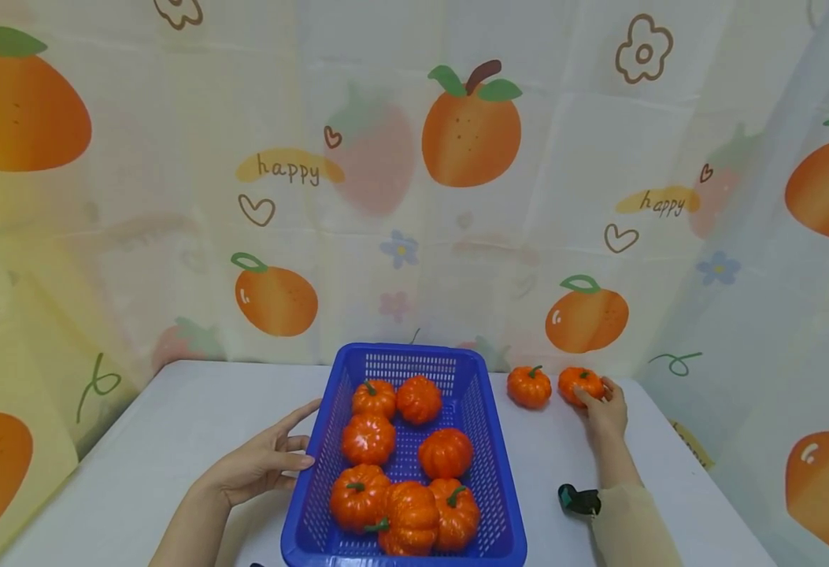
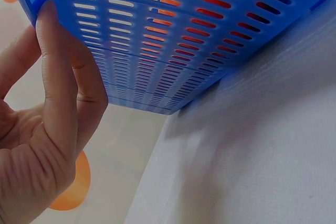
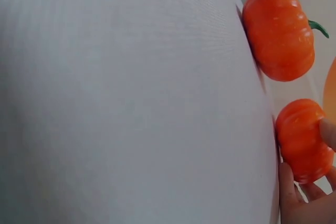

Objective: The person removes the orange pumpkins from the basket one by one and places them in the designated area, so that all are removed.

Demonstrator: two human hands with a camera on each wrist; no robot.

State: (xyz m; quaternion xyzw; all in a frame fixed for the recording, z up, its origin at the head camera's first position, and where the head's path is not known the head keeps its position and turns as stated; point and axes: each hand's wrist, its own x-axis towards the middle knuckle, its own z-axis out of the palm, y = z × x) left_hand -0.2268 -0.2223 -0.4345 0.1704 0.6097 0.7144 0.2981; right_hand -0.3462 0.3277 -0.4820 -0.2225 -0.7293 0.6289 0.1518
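Note:
A blue plastic basket (image 1: 509, 504) with slotted walls stands on the white table, holding several small orange toy pumpkins (image 1: 445, 453). My left hand (image 1: 261, 465) is at its left side, thumb and index finger spread and touching the rim; the other fingers bend loosely outside the wall. In the left wrist view, a fingertip (image 2: 47, 11) meets the underside of the rim. Right of the basket, at the table's back, my right hand (image 1: 607, 409) grips a toy pumpkin (image 3: 302, 140) between thumb and fingers. Another toy pumpkin (image 1: 529, 387) sits just left of it.
Behind the table (image 1: 141, 449) hangs a fruit-printed curtain (image 1: 386, 260), which also runs along both sides. A small black and green object (image 1: 579, 500) is beside the right sleeve (image 1: 634, 524).

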